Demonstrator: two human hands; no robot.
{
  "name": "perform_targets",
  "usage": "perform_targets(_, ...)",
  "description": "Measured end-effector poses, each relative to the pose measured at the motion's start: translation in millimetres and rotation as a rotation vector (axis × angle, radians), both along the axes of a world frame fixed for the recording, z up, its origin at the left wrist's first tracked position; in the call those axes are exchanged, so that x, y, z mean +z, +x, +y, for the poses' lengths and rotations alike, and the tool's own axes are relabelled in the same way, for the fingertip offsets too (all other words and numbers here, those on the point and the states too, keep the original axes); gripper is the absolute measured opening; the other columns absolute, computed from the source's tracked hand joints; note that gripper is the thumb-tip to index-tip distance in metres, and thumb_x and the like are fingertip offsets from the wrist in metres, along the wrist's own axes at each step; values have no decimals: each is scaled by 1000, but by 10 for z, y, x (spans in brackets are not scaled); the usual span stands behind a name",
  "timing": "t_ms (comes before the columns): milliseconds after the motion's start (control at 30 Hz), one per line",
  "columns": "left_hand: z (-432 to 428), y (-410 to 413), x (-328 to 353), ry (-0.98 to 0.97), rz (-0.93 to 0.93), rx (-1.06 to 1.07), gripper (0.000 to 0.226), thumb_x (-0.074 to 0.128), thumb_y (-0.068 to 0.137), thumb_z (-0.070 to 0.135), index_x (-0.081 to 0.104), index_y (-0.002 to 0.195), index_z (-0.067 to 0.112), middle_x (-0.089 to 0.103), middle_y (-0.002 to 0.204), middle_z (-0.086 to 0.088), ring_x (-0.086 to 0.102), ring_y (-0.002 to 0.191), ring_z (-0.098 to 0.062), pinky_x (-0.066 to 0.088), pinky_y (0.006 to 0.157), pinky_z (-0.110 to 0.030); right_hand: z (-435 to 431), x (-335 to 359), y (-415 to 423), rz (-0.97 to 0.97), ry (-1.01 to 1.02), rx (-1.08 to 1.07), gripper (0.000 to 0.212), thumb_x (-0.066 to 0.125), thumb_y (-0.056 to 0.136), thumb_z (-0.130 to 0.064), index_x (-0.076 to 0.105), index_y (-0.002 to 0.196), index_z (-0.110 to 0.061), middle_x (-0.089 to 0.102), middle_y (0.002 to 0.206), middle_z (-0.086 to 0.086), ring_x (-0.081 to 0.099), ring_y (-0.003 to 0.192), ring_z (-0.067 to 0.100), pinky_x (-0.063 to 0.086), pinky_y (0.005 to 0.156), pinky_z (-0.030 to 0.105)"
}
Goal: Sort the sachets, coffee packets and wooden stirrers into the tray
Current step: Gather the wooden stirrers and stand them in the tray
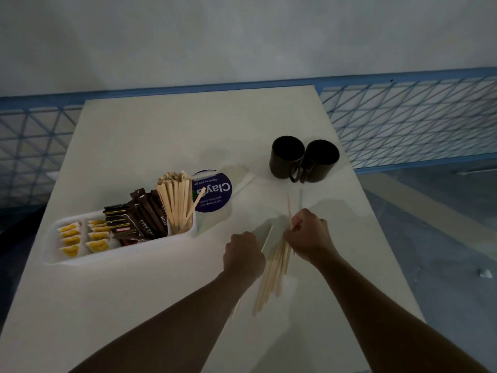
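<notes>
A white tray [53, 254] sits at the left of the table. It holds yellow sachets [80, 236] at its left end, dark brown coffee packets [139, 220] in the middle and upright wooden stirrers [176, 200] at its right end. To the right of the tray, a loose bundle of wooden stirrers [271, 275] fans out between my hands above the table. My left hand [243, 255] is closed around the bundle's left side. My right hand [309, 234] pinches a few stirrers at the top right. One thin stirrer [300, 197] lies apart, beyond my right hand.
Two dark mugs [304, 158] stand side by side at the back right of the white table [161, 130]. A round purple and white sign [212, 191] lies just behind the tray's right end. Blue wire mesh fencing [408, 117] runs behind the table.
</notes>
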State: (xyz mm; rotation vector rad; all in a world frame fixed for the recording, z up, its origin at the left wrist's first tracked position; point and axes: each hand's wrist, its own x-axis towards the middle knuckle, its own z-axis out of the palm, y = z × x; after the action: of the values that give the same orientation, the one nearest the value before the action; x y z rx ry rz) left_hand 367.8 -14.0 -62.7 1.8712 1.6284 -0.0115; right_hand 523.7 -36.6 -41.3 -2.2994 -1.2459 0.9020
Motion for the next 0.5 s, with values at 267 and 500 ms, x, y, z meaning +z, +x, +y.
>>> perform_targets(267, -57, 144, 100, 26, -68, -31, 14, 59, 92, 18, 69, 94, 9, 69, 90, -5, 67, 82, -20, 57, 71, -27, -237, -57, 27, 17, -132, -66, 27, 69, 85, -31, 58, 98, -10, 64, 88, 7, 67, 70, 20, 54, 47, 24)
perform_targets(500, -105, 119, 178, -9, -63, -33, 23, 63, 90, 29, 64, 106, 11, 69, 101, -6, 66, 92, -23, 57, 78, -33, -288, -15, -36, 21, -203, -51, 21, 62, 78, -20, 68, 73, -1, 68, 67, 10, 67, 60, 21, 48, 43, 21)
